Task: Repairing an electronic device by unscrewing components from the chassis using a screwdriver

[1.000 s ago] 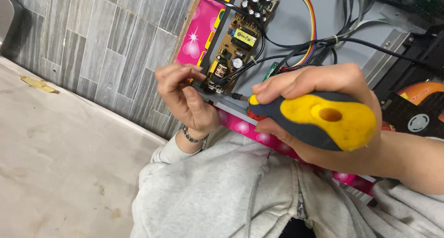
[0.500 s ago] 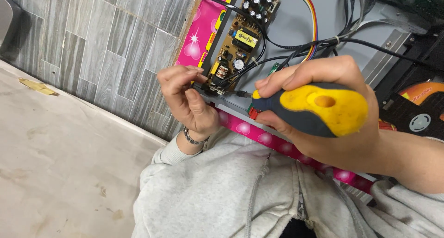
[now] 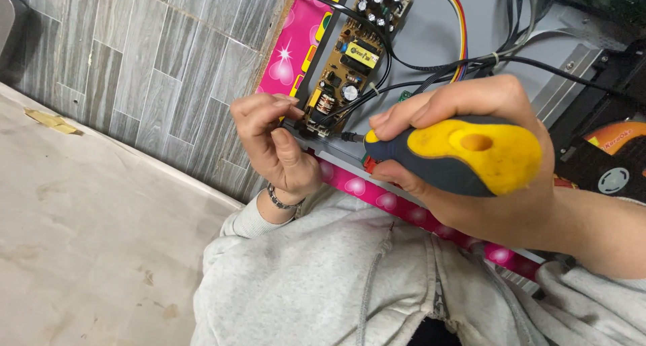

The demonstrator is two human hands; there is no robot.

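Head view: right hand [image 3: 471,164] grip closed around screwdriver [image 3: 464,154]; left hand [image 3: 272,144] pinches circuit board [image 3: 350,57].

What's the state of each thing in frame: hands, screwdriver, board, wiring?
right hand: grip closed around the screwdriver handle
screwdriver: held level, shaft pointing at the board's near corner
left hand: fingertips pinched at the board's near corner
circuit board: exposed, lying on the grey metal panel
cables: loose, bundled across the panel

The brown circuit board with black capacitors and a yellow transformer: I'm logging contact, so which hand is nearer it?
Left. The left hand pinches at the brown circuit board's lower end; the right hand sits lower right, gripping the yellow-and-black screwdriver handle.
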